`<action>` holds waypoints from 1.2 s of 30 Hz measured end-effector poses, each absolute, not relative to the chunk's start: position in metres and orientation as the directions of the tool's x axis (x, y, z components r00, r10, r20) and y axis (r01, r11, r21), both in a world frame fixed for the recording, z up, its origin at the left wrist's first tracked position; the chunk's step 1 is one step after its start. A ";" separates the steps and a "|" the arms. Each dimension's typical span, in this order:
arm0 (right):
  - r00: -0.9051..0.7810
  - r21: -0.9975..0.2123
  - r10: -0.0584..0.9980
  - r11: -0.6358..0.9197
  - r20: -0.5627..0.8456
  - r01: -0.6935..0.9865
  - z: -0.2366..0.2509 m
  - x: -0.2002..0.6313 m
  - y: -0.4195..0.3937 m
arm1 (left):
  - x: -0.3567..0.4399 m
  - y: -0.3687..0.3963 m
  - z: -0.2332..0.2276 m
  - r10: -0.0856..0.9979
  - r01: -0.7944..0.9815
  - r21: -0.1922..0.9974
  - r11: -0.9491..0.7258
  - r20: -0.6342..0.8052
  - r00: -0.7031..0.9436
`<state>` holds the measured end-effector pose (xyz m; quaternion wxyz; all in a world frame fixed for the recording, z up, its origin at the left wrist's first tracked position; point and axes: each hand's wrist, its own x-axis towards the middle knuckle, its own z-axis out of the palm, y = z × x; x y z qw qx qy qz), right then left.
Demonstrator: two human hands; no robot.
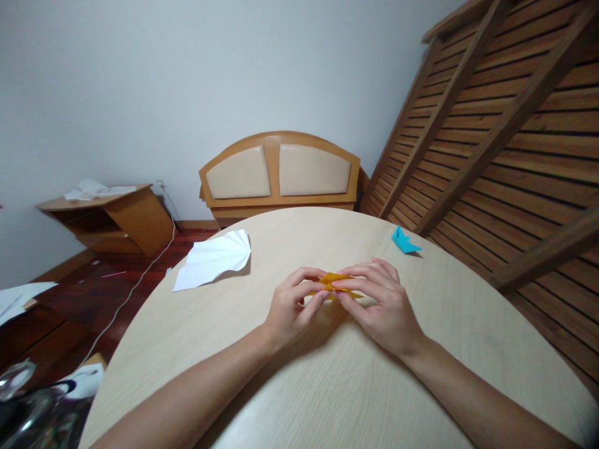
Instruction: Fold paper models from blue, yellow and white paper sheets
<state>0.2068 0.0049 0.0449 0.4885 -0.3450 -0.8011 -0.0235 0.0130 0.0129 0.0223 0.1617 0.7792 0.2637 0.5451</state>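
A small folded piece of yellow-orange paper (337, 277) is held between both hands, just above the middle of the table. My left hand (292, 305) pinches its left side between thumb and fingers. On the right side, my right hand (381, 305) grips it with the thumb underneath and the fingers over the top. The fingers cover much of the paper, so its full folded shape is hidden. A blue folded paper boat (404, 241) sits on the table beyond my right hand.
The round wooden table (304, 399) carries a creased white paper sheet (215, 259) at its left. Behind stands a padded headboard (281, 168) against the wall. A slatted wooden frame (505, 143) leans at the right. A low cabinet (135, 218) and a white cable (135, 290) lie beyond the table's left edge.
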 end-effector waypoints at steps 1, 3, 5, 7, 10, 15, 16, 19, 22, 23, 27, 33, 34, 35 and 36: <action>-0.274 -0.296 0.530 0.752 0.802 0.589 0.045 0.207 0.005 | 0.013 0.013 0.023 0.596 0.232 0.550 -0.802 0.758 0.264; -0.265 -0.294 0.529 0.747 0.806 0.597 0.046 0.206 0.006 | 0.014 0.013 0.023 0.617 0.222 0.576 -0.786 0.744 0.254; -0.266 -0.292 0.525 0.750 0.808 0.594 0.047 0.206 0.005 | 0.015 0.012 0.024 0.633 0.214 0.595 -0.774 0.734 0.247; -0.279 -0.284 0.519 0.758 0.808 0.587 0.048 0.206 0.004 | 0.015 0.012 0.024 0.639 0.212 0.602 -0.769 0.729 0.247; -0.304 -0.270 0.504 0.777 0.808 0.569 0.049 0.206 0.003 | 0.015 0.011 0.025 0.642 0.217 0.604 -0.767 0.721 0.262; -0.303 -0.290 0.506 0.788 0.808 0.543 0.048 0.205 0.003 | 0.015 0.011 0.027 0.610 0.195 0.578 -0.792 0.750 0.256; -0.294 -0.301 0.511 0.787 0.808 0.539 0.047 0.205 0.003 | 0.015 0.011 0.027 0.605 0.193 0.573 -0.796 0.756 0.251; -0.273 -0.326 0.515 0.790 0.813 0.520 0.047 0.205 0.004 | 0.016 0.010 0.028 0.605 0.204 0.570 -0.796 0.758 0.243; -0.273 -0.322 0.503 0.800 0.820 0.507 0.047 0.205 0.004 | 0.016 0.010 0.028 0.612 0.211 0.575 -0.790 0.754 0.237; -0.272 -0.322 0.502 0.801 0.821 0.504 0.047 0.205 0.004 | 0.015 0.009 0.027 0.608 0.209 0.572 -0.794 0.756 0.241; -0.279 -0.340 0.509 0.808 0.814 0.482 0.046 0.205 0.005 | 0.014 0.010 0.024 0.565 0.192 0.532 -0.825 0.772 0.290; -0.332 -0.343 0.539 0.798 0.774 0.496 0.037 0.211 0.008 | 0.008 0.018 0.019 0.499 0.194 0.460 -0.866 0.797 0.340; -0.360 -0.333 0.546 0.796 0.757 0.506 0.036 0.213 0.009 | 0.006 0.020 0.018 0.493 0.193 0.454 -0.870 0.793 0.358; -0.397 -0.320 0.550 0.797 0.735 0.512 0.034 0.216 0.010 | 0.004 0.022 0.018 0.491 0.190 0.453 -0.871 0.787 0.375; -0.439 -0.307 0.550 0.804 0.711 0.509 0.033 0.218 0.012 | 0.002 0.024 0.017 0.489 0.185 0.454 -0.871 0.779 0.391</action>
